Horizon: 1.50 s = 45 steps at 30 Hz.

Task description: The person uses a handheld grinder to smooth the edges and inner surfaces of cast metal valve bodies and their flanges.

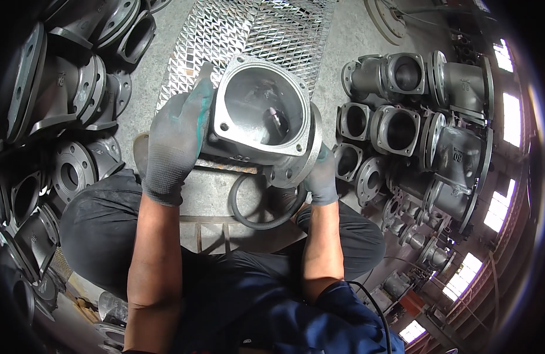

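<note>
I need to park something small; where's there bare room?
Bare floor shows between the metal mesh and the right castings, plus a narrower strip between mesh and left castings. Both casting groups are crowded; the held casting covers some mesh.

We list: flanged casting, smooth satin metal, glossy inside; gloves, matt knitted cloth; panel, rough shiny metal; trousers, matt cloth.

- A large raised number stands on the side of the flanged grey casting at right.
- Raised characters, too small to read surely, mark the upper right casting.
- Similar raised marks, unclear, show on the left casting.
- The central casting bears small illegible raised marks low on its near side.
</note>
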Motion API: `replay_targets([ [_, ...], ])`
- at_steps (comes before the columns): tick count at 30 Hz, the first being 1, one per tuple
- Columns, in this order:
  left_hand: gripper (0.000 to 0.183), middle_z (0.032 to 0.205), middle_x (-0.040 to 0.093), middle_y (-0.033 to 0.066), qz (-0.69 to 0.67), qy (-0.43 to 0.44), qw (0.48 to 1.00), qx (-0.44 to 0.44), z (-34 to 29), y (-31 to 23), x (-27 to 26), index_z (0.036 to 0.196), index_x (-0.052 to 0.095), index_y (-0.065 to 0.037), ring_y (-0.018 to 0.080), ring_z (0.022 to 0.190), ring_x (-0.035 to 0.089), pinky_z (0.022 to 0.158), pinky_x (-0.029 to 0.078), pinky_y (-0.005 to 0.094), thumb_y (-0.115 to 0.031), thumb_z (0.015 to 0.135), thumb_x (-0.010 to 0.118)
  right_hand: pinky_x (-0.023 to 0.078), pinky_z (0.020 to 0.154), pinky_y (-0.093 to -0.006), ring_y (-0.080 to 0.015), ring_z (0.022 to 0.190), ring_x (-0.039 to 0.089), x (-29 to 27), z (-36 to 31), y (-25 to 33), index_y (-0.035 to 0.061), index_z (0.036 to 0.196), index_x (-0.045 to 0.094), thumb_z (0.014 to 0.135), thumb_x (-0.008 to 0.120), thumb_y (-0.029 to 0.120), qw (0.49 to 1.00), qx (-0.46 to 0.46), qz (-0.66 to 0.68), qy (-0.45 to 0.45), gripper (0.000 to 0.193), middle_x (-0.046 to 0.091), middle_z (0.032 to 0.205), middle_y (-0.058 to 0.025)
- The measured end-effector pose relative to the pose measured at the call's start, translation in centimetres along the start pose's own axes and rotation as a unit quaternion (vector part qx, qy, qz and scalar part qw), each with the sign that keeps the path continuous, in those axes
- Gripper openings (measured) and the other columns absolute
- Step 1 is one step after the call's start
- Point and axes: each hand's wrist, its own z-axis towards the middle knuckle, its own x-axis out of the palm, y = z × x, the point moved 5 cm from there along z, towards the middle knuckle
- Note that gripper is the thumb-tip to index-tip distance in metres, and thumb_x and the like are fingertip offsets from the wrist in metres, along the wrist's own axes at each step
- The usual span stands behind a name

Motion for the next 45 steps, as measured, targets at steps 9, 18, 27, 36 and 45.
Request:
replay_targets([
  [9,0.050,0.103,0.070,0.0221,0.012,-0.042,0.997,0.069,-0.4,0.3,-0.2,0.152,0.064,-0.007,0.0421,0.091,0.069,0.081,0.057,0.0516,-0.007,0.102,0.063,0.060,0.091,-0.0299,-0.0115,0.102,0.073,-0.2,-0.2,-0.1,-0.0045,0.132,0.075,0.097,0.081,0.003,0.999,-0.003,-0.045,-0.009,0.037,0.082,0.117,-0.0083],
  [18,0.049,0.101,0.071,0.0213,0.076,-0.042,0.992,0.095,0.1,-0.4,-0.1,0.150,0.065,-0.005,0.0411,0.089,0.070,0.080,0.058,0.0496,-0.001,0.102,0.062,0.059,0.097,-0.0337,-0.0131,0.106,0.072,-0.6,1.1,0.5,-0.0038,0.132,0.076,0.095,0.083,0.005,0.965,-0.107,-0.235,0.041,0.039,0.082,0.119,-0.0083],
  [27,0.042,0.104,0.072,0.0223,0.054,-0.027,0.997,0.039,0.0,-0.5,-0.2,0.150,0.067,-0.010,0.0402,0.093,0.071,0.083,0.057,0.0493,-0.007,0.109,0.062,0.058,0.097,-0.0315,-0.0110,0.105,0.071,-0.3,0.8,0.7,-0.0040,0.131,0.076,0.097,0.082,0.005,0.972,-0.097,-0.213,0.023,0.036,0.082,0.118,-0.0080],
  [36,0.041,0.107,0.073,0.0222,-0.040,-0.031,0.998,-0.037,0.0,0.1,0.0,0.150,0.067,-0.008,0.0398,0.095,0.071,0.086,0.059,0.0486,-0.011,0.110,0.062,0.058,0.097,-0.0327,-0.0133,0.105,0.073,-0.2,0.0,0.7,-0.0040,0.131,0.075,0.096,0.082,0.004,0.978,-0.057,-0.199,0.005,0.036,0.083,0.117,-0.0093],
  [45,0.043,0.112,0.074,0.0229,0.062,-0.041,0.995,0.073,-0.4,0.0,-0.4,0.150,0.066,-0.007,0.0417,0.098,0.073,0.086,0.059,0.0493,-0.008,0.108,0.062,0.059,0.098,-0.0360,-0.0185,0.108,0.074,0.1,0.1,1.3,-0.0050,0.127,0.076,0.095,0.082,0.008,0.969,-0.055,-0.239,0.012,0.036,0.083,0.119,-0.0145],
])
